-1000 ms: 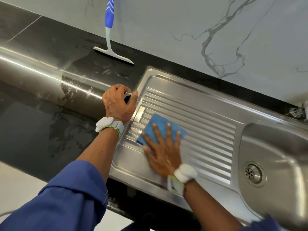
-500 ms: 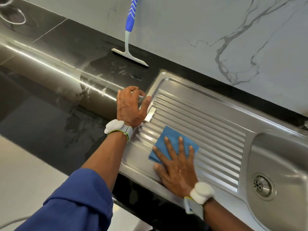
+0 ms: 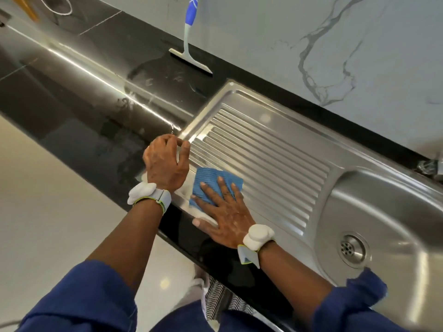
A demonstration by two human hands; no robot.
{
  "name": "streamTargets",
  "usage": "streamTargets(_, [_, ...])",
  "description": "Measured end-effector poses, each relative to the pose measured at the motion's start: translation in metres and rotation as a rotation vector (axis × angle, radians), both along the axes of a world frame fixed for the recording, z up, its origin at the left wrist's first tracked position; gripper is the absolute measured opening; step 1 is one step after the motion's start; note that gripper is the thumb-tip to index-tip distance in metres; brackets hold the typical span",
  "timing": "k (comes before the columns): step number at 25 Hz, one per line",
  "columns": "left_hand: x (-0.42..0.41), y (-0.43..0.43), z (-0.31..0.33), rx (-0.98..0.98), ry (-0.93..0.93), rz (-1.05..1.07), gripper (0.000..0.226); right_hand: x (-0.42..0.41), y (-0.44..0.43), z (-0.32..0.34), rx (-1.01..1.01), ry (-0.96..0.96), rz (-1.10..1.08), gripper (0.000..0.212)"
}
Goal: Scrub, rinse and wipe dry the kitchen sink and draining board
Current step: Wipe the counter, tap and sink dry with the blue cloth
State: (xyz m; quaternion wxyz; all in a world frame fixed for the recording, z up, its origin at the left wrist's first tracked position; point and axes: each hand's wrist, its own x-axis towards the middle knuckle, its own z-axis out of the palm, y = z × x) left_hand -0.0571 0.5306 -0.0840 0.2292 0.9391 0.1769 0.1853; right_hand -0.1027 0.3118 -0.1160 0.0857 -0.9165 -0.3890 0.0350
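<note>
Pressing one blue cloth (image 3: 217, 180) with flat, spread right hand (image 3: 223, 212) onto near-left corner of one ribbed steel draining board (image 3: 263, 144); resting loosely curled, empty left hand (image 3: 165, 164) on its rim; one steel sink basin (image 3: 395, 212) alongside.

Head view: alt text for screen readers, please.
A person's right hand presses a blue cloth flat on the ribbed steel draining board, near its left end; the left hand rests on the board's left rim. A blue-handled squeegee leans against the marble wall.

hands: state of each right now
Left hand: loosely curled, resting on the board rim, holding nothing.
Right hand: open, flat, pressing the cloth.
</note>
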Motion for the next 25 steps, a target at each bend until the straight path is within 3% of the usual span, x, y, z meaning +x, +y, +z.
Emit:
streamTargets(6, [-0.068, -0.105, -0.001, 0.008, 0.014, -0.027, 0.051, -0.063, -0.158, 0.012, -0.104, 0.114, -0.102, 0.069])
streamTargets(9, [-0.107, -0.164, -0.003, 0.037, -0.003, -0.074, 0.051, -0.1, -0.231, 0.02, 0.037, 0.3, -0.138, 0.069])
streamTargets(14, [-0.15, -0.24, -0.008, 0.039, 0.053, -0.135, 0.053, -0.15, -0.329, 0.041, 0.156, 0.461, -0.089, 0.048])
streamTargets(18, [-0.157, -0.274, -0.005, 0.038, 0.08, -0.203, 0.054, -0.153, -0.379, 0.051, 0.523, 0.848, -0.381, 0.028])
streamTargets(21, [-0.145, -0.28, 0.001, 0.058, 0.1, -0.236, 0.053, -0.151, -0.396, 0.042, 0.482, 0.753, -0.535, 0.004])
streamTargets(23, [-0.128, -0.284, 0.002, 0.108, 0.113, -0.28, 0.05, -0.152, -0.392, 0.041, 0.296, 0.595, -0.522, 0.039])
streamTargets(25, [-0.107, -0.29, 0.0, 0.132, 0.127, -0.324, 0.048, -0.149, -0.369, 0.042, 0.164, 0.542, -0.48, 0.057])
